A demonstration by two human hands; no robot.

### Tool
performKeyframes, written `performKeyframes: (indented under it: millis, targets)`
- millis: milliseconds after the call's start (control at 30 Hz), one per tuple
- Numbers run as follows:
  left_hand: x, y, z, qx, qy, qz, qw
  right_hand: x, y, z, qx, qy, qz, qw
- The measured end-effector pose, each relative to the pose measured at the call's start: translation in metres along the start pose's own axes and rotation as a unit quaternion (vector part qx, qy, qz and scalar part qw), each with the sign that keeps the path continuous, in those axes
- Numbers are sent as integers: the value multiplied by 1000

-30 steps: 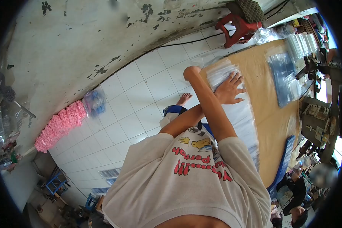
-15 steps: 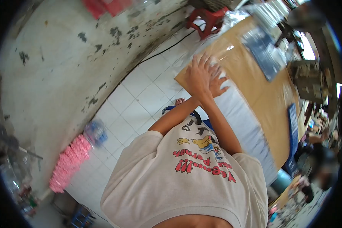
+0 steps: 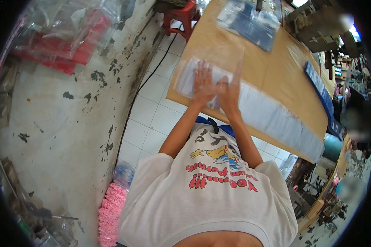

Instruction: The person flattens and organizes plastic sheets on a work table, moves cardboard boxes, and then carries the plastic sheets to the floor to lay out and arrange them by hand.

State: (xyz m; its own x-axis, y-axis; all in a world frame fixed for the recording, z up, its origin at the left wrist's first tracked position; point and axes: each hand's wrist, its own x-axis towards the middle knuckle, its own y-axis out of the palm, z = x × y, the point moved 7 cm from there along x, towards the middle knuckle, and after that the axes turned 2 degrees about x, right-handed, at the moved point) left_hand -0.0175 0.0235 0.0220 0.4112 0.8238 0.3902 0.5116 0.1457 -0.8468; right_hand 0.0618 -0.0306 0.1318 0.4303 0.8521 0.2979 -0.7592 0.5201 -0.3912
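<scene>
My left hand (image 3: 204, 85) lies flat on white-looking clear plastic sheets or bags (image 3: 186, 80) at the near left corner of the table, its fingers stretched out. Beside it, my right hand (image 3: 230, 95) is held edgewise, thumb toward the left hand and fingers pointing away from me; it is partly blurred. Around the right fingers shows a thin transparent film, and I cannot tell whether they grip it. A long overlapping row of the same clear plastic (image 3: 272, 113) runs along the table's near edge to the right.
The table (image 3: 292, 78) has a brown covering. Dark blue packs in plastic (image 3: 251, 24) lie at its far side, and a long blue object (image 3: 319, 90) at its right. A red stool (image 3: 181, 18) stands beyond. A pink bundle (image 3: 111, 214) sits by the peeling wall (image 3: 70, 136).
My hands were crossed over each other at the table corner; now they are apart, side by side on the plastic. The view has turned, showing more of the wall and the plastic row.
</scene>
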Motion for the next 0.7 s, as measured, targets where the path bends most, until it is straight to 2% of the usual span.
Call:
performKeyframes:
  millis: [33,200,400,700]
  targets:
    - [1,-5,0,-48,-15,-14,999,1,-22,-4,-19,-1,-21,1000]
    - [2,-1,4,45,-2,36,998,-9,-170,-52,-61,4,-153,986]
    - [9,-11,1,67,27,56,996,-28,-358,-90,-333,50,-303,892]
    - [10,-1,-2,69,30,86,993,-90,-583,-157,-449,62,-384,804]
